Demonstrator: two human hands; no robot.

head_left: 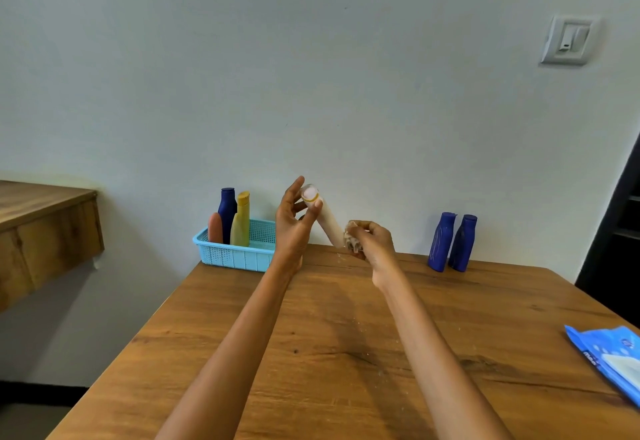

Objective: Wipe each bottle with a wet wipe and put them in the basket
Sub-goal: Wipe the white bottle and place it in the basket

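Crumpled wipe [352,236] rubs smooth cylindrical cream bottle [329,221]

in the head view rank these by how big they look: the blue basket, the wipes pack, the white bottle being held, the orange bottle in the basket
1. Blue basket
2. Wipes pack, cut off by the frame edge and nearer the camera, so unsure against the basket
3. White bottle
4. Orange bottle, partly hidden by the basket wall

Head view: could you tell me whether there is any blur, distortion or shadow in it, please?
Head view: wide-angle bending tilts the two dark blue plastic bottles and the white wall switch; the forearms cast soft shadows on the brown wooden table; the hands look sharp.
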